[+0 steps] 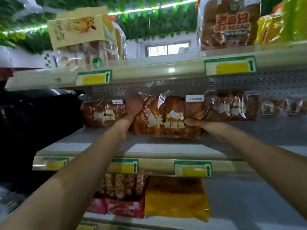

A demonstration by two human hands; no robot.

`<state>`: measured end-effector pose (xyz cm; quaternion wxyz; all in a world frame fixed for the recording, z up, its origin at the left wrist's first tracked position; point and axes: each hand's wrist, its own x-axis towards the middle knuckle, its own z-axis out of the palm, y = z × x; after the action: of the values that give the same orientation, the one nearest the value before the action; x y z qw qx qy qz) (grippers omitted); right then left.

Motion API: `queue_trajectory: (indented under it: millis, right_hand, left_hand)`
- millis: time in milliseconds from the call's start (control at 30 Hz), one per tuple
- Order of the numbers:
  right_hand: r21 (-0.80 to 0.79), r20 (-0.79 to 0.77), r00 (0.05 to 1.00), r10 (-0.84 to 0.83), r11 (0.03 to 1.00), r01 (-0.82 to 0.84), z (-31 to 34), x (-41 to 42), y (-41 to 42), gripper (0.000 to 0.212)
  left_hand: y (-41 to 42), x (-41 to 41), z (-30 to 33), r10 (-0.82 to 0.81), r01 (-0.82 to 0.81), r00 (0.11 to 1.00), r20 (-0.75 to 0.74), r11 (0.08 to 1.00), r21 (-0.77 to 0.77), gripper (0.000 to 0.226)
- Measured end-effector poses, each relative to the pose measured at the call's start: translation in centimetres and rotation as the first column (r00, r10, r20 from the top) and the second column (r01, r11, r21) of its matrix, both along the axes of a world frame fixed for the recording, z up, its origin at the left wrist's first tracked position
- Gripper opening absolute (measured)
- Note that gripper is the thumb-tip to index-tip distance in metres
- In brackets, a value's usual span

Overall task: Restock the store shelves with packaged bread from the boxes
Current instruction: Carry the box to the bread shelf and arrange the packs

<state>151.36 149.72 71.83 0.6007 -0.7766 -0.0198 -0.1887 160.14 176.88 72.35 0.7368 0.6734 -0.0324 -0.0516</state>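
Both hands grasp one bread loaf (166, 115) above the middle shelf (166, 147). The left hand (132, 112) holds its left end. The right hand (197, 122) pinches its right end.

We are seeing green leaf garlands (149, 25) hanging overhead with a light strip (149, 8) running through them. A barred window (167, 48) is showing behind the top level. A dark bulky object (38, 117) is sitting at left, blurred. Green-and-yellow price tags (230, 66) are lining the rails.

Brown loaf (167, 117), white lettering; yellow packet (176, 198)
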Motion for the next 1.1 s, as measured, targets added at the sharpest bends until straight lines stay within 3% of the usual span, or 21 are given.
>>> queue_trajectory:
  millis: [67, 167, 400, 467, 600, 767, 900, 1033, 1100]
  right_hand:
    - [0.001, -0.020, 1.000, 0.004, 1.000, -0.004, 0.0, 0.8, 0.2, 0.098]
    - [-0.015, -0.080, 0.996, 0.026, 1.000, -0.028, -0.1, 1.7, 0.5, 0.085]
    - [-0.090, -0.052, 0.997, -0.049, 0.995, 0.044, -0.7, 3.2, 0.5, 0.082]
    - [-0.088, -0.081, 0.996, -0.046, 0.995, 0.039, -0.8, 3.5, 0.4, 0.086]
    - [-0.104, -0.149, 0.988, -0.049, 0.994, 0.034, -0.4, 3.8, 0.4, 0.096]
    - [-0.112, -0.201, 0.978, -0.059, 0.993, 0.036, -0.6, 4.0, 0.1, 0.121]
    - [-0.096, -0.210, 0.975, -0.073, 0.994, 0.054, -0.8, 4.1, 0.2, 0.102]
    - [-0.092, -0.182, 0.980, -0.086, 0.993, 0.070, -1.2, 3.9, 0.3, 0.124]
    - [-0.081, -0.171, 0.980, -0.104, 0.993, 0.091, -1.1, 3.6, 0.7, 0.118]
  left_hand:
    - [0.2, 0.7, -0.4, 0.011, -0.011, 1.000, -0.014, 1.000, -0.013, 0.123]
    - [0.6, 1.9, -1.0, 0.000, 0.000, 1.000, -0.009, 1.000, -0.014, 0.127]
    - [0.7, 4.3, -1.9, -0.035, 0.035, 0.999, -0.020, 0.999, -0.012, 0.123]
    - [0.2, 2.5, -1.1, -0.041, 0.040, 0.999, -0.017, 0.999, -0.024, 0.109]
    - [-0.6, 1.4, -0.4, -0.072, 0.072, 0.997, -0.001, 0.997, -0.026, 0.041]
    - [-1.0, 2.3, -0.5, -0.058, 0.059, 0.998, 0.026, 0.997, -0.049, 0.033]
    - [-1.1, 2.2, -0.6, -0.050, 0.051, 0.998, 0.036, 0.998, -0.044, 0.039]
    - [-1.1, 1.6, -0.5, -0.030, 0.032, 0.999, 0.037, 0.999, -0.039, 0.085]
    - [-1.2, 1.1, -0.5, 0.020, -0.021, 0.998, 0.063, 1.000, 0.014, 0.093]
